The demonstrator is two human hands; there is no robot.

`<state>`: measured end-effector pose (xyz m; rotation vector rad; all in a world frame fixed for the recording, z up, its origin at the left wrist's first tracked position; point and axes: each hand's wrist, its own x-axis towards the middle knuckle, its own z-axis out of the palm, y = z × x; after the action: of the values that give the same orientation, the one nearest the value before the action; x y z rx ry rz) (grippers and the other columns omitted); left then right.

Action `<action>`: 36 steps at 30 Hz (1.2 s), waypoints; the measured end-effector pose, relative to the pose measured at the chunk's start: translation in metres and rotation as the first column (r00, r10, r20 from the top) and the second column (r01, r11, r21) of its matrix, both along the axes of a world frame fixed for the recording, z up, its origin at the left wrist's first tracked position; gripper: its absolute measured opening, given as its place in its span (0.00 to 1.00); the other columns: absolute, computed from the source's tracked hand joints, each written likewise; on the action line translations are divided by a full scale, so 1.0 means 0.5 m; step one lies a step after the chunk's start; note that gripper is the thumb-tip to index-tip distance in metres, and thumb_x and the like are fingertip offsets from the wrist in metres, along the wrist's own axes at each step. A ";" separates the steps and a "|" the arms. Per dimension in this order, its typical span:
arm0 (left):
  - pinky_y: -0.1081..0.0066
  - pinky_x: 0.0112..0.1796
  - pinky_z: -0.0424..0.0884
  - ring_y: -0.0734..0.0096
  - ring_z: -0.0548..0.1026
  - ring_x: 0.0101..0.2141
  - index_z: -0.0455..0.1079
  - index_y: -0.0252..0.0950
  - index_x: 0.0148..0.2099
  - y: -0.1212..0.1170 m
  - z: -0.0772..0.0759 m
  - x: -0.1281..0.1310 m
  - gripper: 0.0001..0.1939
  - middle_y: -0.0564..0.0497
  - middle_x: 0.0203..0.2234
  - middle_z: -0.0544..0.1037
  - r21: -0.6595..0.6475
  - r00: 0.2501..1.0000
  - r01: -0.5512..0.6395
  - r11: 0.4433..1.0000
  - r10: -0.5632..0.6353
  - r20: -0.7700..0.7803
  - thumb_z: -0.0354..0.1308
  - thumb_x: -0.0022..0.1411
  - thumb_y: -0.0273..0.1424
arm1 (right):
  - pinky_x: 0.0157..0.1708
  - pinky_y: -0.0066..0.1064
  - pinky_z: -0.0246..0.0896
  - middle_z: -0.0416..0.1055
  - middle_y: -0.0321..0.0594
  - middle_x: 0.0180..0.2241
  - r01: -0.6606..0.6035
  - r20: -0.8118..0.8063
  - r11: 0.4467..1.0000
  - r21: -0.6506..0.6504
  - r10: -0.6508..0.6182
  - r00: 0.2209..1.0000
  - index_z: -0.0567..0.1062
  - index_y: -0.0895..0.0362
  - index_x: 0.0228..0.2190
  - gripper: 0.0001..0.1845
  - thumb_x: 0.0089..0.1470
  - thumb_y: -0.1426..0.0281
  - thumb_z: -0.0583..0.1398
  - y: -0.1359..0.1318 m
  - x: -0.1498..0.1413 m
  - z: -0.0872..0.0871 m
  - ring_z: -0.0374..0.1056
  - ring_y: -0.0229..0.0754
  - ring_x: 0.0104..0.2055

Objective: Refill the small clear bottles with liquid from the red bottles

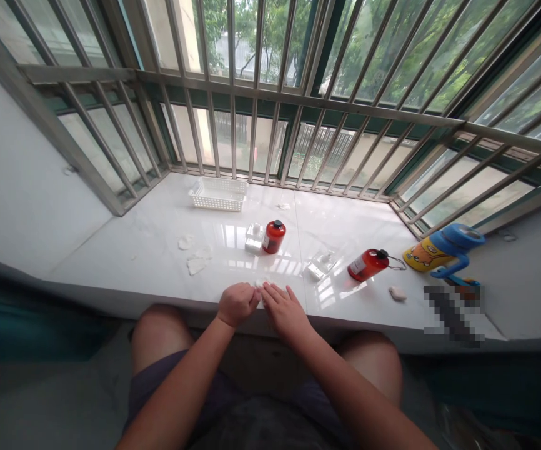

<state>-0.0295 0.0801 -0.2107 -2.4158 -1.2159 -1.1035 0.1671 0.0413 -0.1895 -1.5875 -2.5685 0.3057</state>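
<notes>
My left hand is curled into a fist at the front of the white marble sill. Beside it, my right hand rests with its fingers stretched out, their tips almost meeting the left hand. A small white scrap shows just beyond the fingertips; what the left fist holds, if anything, is hidden. Behind the hands stands a red bottle with a black cap, next to a clear block-like box. White crumpled pieces lie to the left.
A white perforated basket sits near the window bars. Rightward are a clear packet, another red bottle with its cap pointing right, a pale lump and a blue-yellow flask. A blurred patch covers the right end.
</notes>
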 end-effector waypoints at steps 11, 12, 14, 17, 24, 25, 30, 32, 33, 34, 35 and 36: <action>0.64 0.30 0.60 0.67 0.69 0.24 0.66 0.39 0.25 -0.001 -0.005 0.000 0.22 0.52 0.20 0.70 -0.036 0.999 0.004 0.999 -0.002 0.054 0.53 0.75 0.30 | 0.70 0.58 0.52 0.53 0.60 0.74 0.272 0.059 0.962 0.003 -0.271 0.961 0.63 0.67 0.70 0.30 0.74 0.68 0.46 0.093 0.070 0.019 0.52 0.61 0.75; 0.64 0.30 0.60 0.68 0.69 0.24 0.66 0.39 0.25 -0.001 -0.004 -0.001 0.22 0.52 0.19 0.70 -0.043 0.998 0.002 0.999 0.001 0.063 0.53 0.75 0.30 | 0.71 0.59 0.51 0.52 0.58 0.74 0.236 0.048 0.972 -0.001 -0.236 0.971 0.62 0.65 0.71 0.30 0.75 0.67 0.46 0.093 0.042 0.017 0.51 0.61 0.76; 0.65 0.31 0.62 0.68 0.70 0.25 0.66 0.39 0.25 -0.004 -0.001 -0.005 0.23 0.51 0.20 0.71 -0.063 0.996 -0.010 0.998 0.015 0.085 0.50 0.76 0.31 | 0.73 0.58 0.47 0.51 0.51 0.75 0.127 0.021 0.992 -0.012 -0.126 0.992 0.62 0.60 0.71 0.29 0.75 0.65 0.47 0.082 -0.021 0.014 0.50 0.57 0.77; 0.68 0.31 0.64 0.69 0.71 0.25 0.67 0.39 0.27 -0.022 0.005 -0.022 0.24 0.50 0.21 0.73 -0.111 0.988 -0.070 0.991 0.084 0.131 0.45 0.78 0.31 | 0.75 0.51 0.43 0.54 0.41 0.75 -0.087 -0.030 0.996 -0.030 0.086 0.996 0.62 0.51 0.72 0.28 0.75 0.65 0.49 0.047 -0.085 0.011 0.50 0.48 0.77; 0.67 0.31 0.62 0.68 0.70 0.26 0.65 0.39 0.25 -0.130 -0.019 -0.160 0.24 0.51 0.21 0.70 -0.304 0.942 -0.310 0.901 0.333 0.028 0.50 0.77 0.34 | 0.74 0.59 0.45 0.55 0.43 0.74 0.039 0.019 0.998 -0.053 -0.038 0.999 0.64 0.50 0.71 0.27 0.75 0.66 0.47 0.031 0.020 0.012 0.53 0.51 0.76; 0.67 0.34 0.65 0.65 0.73 0.29 0.67 0.39 0.26 -0.146 -0.027 -0.186 0.23 0.50 0.23 0.72 -0.350 0.912 -0.401 0.846 0.405 -0.066 0.50 0.76 0.35 | 0.73 0.60 0.46 0.54 0.45 0.74 0.124 0.048 0.991 -0.053 -0.121 0.991 0.64 0.53 0.71 0.28 0.75 0.67 0.47 0.044 0.040 0.014 0.53 0.53 0.76; 0.49 0.55 0.69 0.39 0.68 0.59 0.75 0.34 0.56 -0.197 -0.066 -0.286 0.19 0.32 0.60 0.71 -0.415 0.579 -0.806 0.423 0.712 -0.398 0.54 0.71 0.39 | 0.70 0.62 0.49 0.53 0.59 0.74 0.291 0.069 0.956 -0.038 -0.288 0.955 0.64 0.65 0.70 0.29 0.75 0.66 0.44 0.118 0.014 0.026 0.53 0.62 0.75; 0.40 0.58 0.66 0.31 0.61 0.65 0.67 0.34 0.66 -0.197 -0.078 -0.306 0.28 0.31 0.68 0.61 -0.471 0.510 -0.830 0.299 0.748 -0.424 0.54 0.71 0.44 | 0.71 0.62 0.47 0.50 0.59 0.75 0.225 0.044 0.974 -0.042 -0.223 0.974 0.61 0.66 0.71 0.30 0.75 0.66 0.45 0.132 -0.053 0.027 0.49 0.63 0.76; 0.37 0.58 0.65 0.28 0.59 0.66 0.64 0.35 0.69 -0.191 -0.082 -0.314 0.32 0.31 0.70 0.58 -0.515 0.495 -0.821 0.246 0.756 -0.428 0.53 0.71 0.47 | 0.72 0.61 0.47 0.49 0.56 0.75 0.163 0.026 0.985 -0.048 -0.162 0.986 0.61 0.64 0.71 0.30 0.75 0.65 0.46 0.131 -0.092 0.027 0.48 0.61 0.77; 0.34 0.57 0.66 0.25 0.59 0.65 0.61 0.37 0.72 -0.183 -0.084 -0.320 0.35 0.31 0.71 0.56 -0.559 0.483 -0.806 0.195 0.762 -0.430 0.52 0.70 0.49 | 0.73 0.59 0.45 0.50 0.53 0.75 0.088 0.006 0.995 -0.054 -0.088 0.996 0.61 0.61 0.71 0.29 0.76 0.64 0.47 0.125 -0.129 0.027 0.48 0.58 0.77; 0.33 0.55 0.66 0.23 0.60 0.64 0.59 0.38 0.72 -0.172 -0.085 -0.326 0.36 0.31 0.71 0.55 -0.595 0.474 -0.789 0.153 0.767 -0.432 0.51 0.70 0.51 | 0.74 0.57 0.43 0.52 0.49 0.75 0.007 -0.014 0.998 -0.060 -0.007 1.000 0.62 0.57 0.71 0.29 0.76 0.62 0.48 0.115 -0.162 0.027 0.49 0.54 0.77; 0.32 0.54 0.67 0.22 0.62 0.62 0.59 0.39 0.72 -0.161 -0.084 -0.332 0.36 0.30 0.71 0.56 -0.622 0.466 -0.774 0.119 0.772 -0.432 0.50 0.70 0.53 | 0.75 0.54 0.42 0.54 0.46 0.75 -0.066 -0.034 0.996 -0.061 0.064 0.997 0.63 0.55 0.71 0.28 0.76 0.60 0.48 0.100 -0.189 0.026 0.49 0.51 0.77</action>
<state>-0.1954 -0.0004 -0.2528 -1.4672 -2.9204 -0.1658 0.0727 0.0911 -0.1763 -1.5079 -2.6143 0.4174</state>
